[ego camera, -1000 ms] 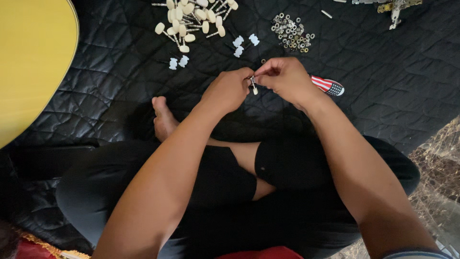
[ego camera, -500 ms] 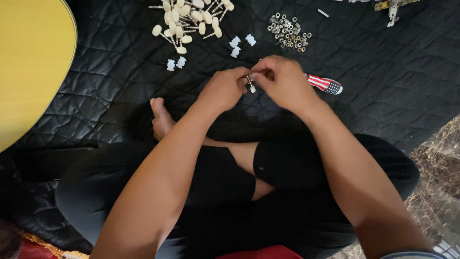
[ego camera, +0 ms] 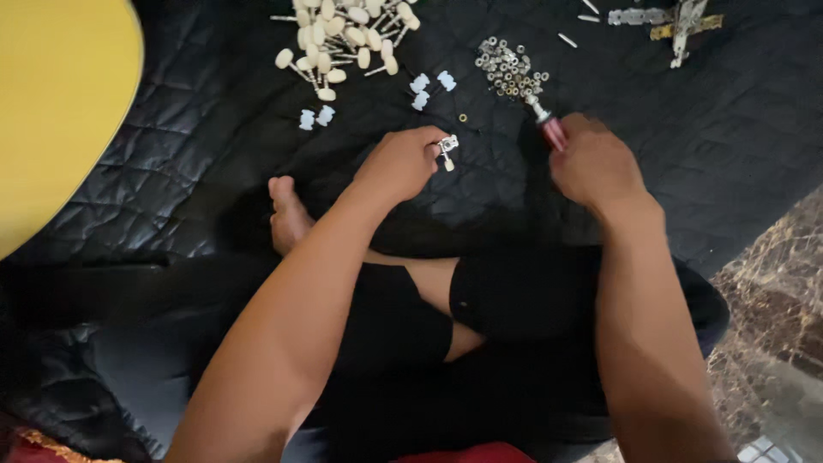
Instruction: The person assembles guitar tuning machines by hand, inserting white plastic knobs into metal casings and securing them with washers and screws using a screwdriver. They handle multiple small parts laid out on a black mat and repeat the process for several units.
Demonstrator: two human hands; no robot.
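Under the right hand (ego camera: 596, 163), a red-handled screwdriver (ego camera: 549, 127) hides; left hand (ego camera: 403, 161) pinches a small metal part (ego camera: 447, 147)

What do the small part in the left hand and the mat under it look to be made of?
Small part: looks like bright metal, shiny silver with a pale, probably plastic knob; too small to be sure. Left hand pinches it. Mat: black quilted fabric, slight sheen, stitched diamond pattern, probably synthetic or leatherette.

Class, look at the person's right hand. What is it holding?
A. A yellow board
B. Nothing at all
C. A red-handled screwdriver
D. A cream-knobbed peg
C: the right hand grips a red-handled screwdriver, its tip pointing toward the pile of small metal nuts on the black quilted mat.
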